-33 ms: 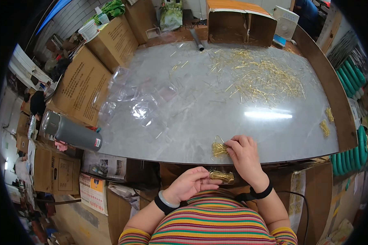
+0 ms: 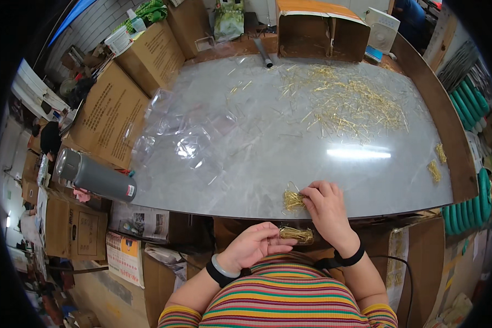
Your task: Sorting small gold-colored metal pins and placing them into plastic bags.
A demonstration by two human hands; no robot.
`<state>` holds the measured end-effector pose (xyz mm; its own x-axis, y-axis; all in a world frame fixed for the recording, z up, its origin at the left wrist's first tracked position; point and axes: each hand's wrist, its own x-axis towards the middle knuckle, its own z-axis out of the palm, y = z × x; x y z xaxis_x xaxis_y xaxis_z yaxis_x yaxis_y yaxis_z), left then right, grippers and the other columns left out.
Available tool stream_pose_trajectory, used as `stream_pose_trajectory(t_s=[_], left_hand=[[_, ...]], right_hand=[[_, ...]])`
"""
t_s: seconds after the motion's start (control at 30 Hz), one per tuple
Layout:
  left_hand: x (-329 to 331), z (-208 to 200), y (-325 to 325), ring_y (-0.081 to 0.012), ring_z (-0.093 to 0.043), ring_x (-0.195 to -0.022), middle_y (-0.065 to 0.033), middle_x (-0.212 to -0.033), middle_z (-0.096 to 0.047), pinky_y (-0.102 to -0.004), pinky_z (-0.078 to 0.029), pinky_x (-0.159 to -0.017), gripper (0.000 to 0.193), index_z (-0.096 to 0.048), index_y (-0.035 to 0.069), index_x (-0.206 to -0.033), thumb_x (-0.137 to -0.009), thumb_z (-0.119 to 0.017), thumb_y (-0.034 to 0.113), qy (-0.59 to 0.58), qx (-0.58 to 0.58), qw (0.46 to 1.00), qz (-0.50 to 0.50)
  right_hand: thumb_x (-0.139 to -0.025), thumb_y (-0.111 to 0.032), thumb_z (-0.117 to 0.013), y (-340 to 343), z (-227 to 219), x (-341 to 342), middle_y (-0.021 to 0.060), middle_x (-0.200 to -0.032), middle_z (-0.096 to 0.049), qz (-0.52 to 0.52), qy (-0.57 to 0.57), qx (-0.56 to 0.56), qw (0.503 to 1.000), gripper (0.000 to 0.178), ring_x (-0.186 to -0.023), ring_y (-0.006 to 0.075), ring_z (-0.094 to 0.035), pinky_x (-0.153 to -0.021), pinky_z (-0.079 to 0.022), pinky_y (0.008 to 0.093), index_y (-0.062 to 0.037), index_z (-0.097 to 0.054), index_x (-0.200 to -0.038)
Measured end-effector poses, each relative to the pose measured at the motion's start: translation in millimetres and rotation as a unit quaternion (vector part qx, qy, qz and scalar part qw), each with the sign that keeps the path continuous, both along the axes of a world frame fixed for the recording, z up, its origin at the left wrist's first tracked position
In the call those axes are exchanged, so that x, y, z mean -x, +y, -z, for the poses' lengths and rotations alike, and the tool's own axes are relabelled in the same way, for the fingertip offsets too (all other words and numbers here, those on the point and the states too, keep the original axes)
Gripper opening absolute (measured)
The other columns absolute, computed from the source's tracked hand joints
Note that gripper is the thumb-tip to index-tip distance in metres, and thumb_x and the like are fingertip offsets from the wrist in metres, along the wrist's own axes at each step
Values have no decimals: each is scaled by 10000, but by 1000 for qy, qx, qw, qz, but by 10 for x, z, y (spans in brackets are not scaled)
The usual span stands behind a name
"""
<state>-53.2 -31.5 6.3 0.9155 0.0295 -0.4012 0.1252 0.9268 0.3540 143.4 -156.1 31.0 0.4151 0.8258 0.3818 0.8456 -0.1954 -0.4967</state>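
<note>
My left hand (image 2: 255, 244) is closed around the end of a clear plastic box (image 2: 310, 240) in front of the table's near edge. Thin gold wire pieces (image 2: 295, 235) lie lengthwise inside it. My right hand (image 2: 327, 206) rests at the near edge of the table, thumb and fingertips pinched on the side of a small bunch of gold wire pieces (image 2: 292, 201). Each piece is too fine to make out its exact shape. On the far right of the tabletop a wide loose heap of the same gold wire pieces (image 2: 361, 106) is spread out.
Several clear plastic boxes (image 2: 188, 145) lie on the left of the grey table (image 2: 268, 169). A grey bottle (image 2: 101, 177) stands out at the left edge, beside cardboard boxes (image 2: 106, 115). Two small gold bundles (image 2: 434, 171) lie near the right rim. An open carton (image 2: 317, 38) stands at the back.
</note>
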Motion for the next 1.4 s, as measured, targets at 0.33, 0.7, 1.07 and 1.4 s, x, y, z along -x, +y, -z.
stream_pose_trajectory(t_s=[0.33,0.7,1.07,1.4], left_hand=[[-41,-141,-15,-448,-621,-1196,-158,-1051,-642,-445,-574,-994,188,-584,-33,-978,-1061,-466,87,50,-34,998,-12],[40,27,-60,-358,-633,-1193,-163,-1188,-605,-464,-560,-1012,102,-525,2,-1051,-1066,-471,87,23,-57,998,8],[-82,-266,61,-229,-679,-1046,-156,-1212,-621,-375,-599,-916,202,-457,-15,-1239,-1061,-475,78,25,-336,940,-47],[-308,-177,35,-405,-497,-1268,-228,-1379,-562,-510,-357,-1082,588,-453,-77,-1426,-907,-608,150,29,-920,384,-71]], right_hand=[[-855,-76,-679,10,-64,-15,97,-1023,-589,-52,2,32,998,197,-983,321,-554,-851,-467,428,-92,-655,-1050],[-851,-55,-641,-252,-152,30,108,-1137,-628,-189,126,60,972,148,-1102,327,-526,-998,-401,426,-89,-648,-995],[-740,54,-689,-198,-150,341,87,-1026,-674,-121,-5,-124,985,279,-943,297,-645,-885,-503,434,-49,-652,-997],[-808,32,-672,-23,176,311,97,-1049,-634,8,3,-132,991,274,-964,321,-608,-900,-486,429,-60,-671,-1065]])
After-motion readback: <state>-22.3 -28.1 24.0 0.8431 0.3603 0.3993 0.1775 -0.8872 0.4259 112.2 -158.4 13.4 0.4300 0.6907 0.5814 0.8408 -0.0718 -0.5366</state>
